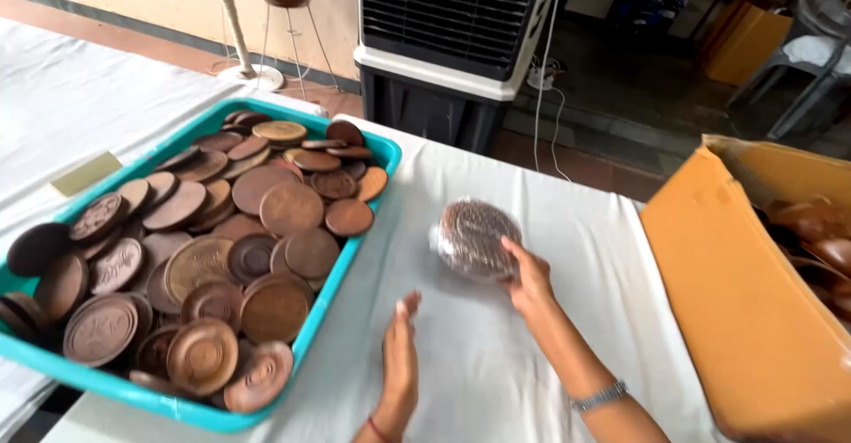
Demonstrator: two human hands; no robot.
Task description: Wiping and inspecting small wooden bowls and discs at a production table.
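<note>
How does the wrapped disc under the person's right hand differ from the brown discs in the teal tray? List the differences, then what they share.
The wrapped disc is covered in clear, shiny film; the discs in the teal tray are bare and matt. The wrapped disc lies alone on the white tablecloth, touched by the right hand; the tray discs are heaped and overlapping, untouched. Both are round, flat and brown.

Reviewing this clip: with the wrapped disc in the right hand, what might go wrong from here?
1. The right hand holds the plastic-wrapped disc only at its edge; the slick wrap might slip and the disc drop onto the white table.
2. The left hand is off the disc, giving no support.
3. The teal tray is heaped with brown discs; a nudge could spill some.
</note>
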